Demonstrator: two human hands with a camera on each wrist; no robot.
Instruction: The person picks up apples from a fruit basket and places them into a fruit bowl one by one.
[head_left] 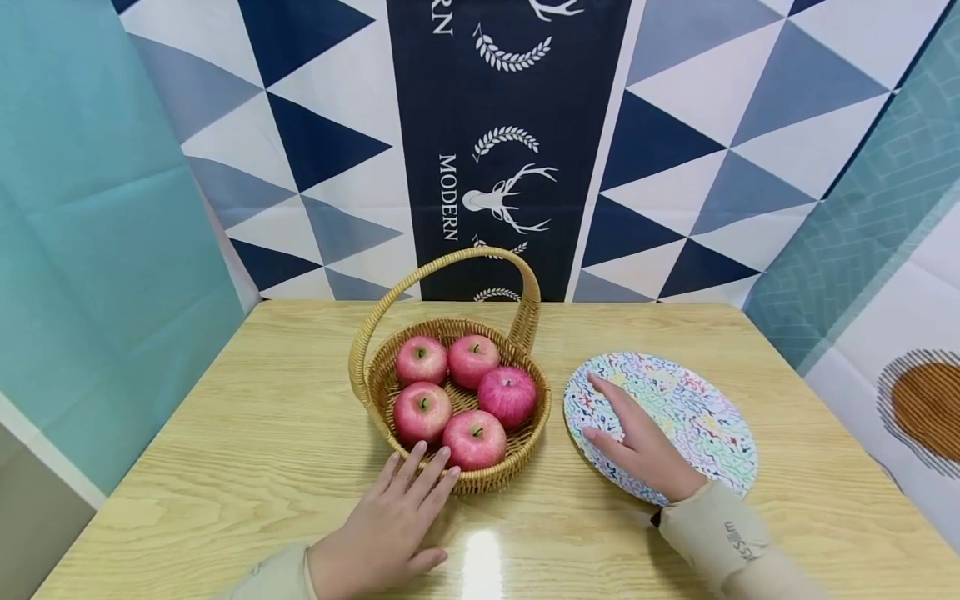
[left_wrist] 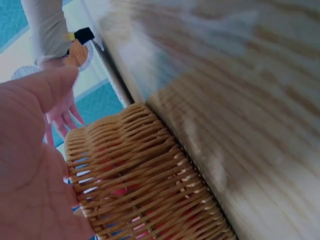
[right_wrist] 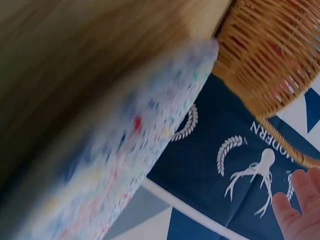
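Head view, basket: one wicker basket (head_left: 491, 482) stands at the middle of the frame on a wooden table (head_left: 210, 467), its handle (head_left: 420, 279) arching upward.
Head view, fruit: four pink apples (head_left: 475, 440) lie inside, with a striped, darker magenta round thing (head_left: 507, 397) at the right side of them.
Head view, left hand: the left hand (head_left: 393, 521), at the lower middle, has its fingers extended and a little apart; the fingertips are at the near rim of the basket, not curled round it.
Head view, disc: a round disc (head_left: 701, 417) with many-coloured pattern lies right of centre.
Head view, right hand: the right hand (head_left: 647, 448) is over this disc, fingers straight, thumb apart; contact I cannot tell.
Left wrist view, basket: its woven wall fills the lower middle, just beside the left hand at the left edge; the right hand appears small at upper left.
Right wrist view, disc: it runs blurred from the lower left toward the centre; the basket is at upper right.
Right wrist view, right hand: only some fingers show, at the lower right corner, spread and holding nothing.
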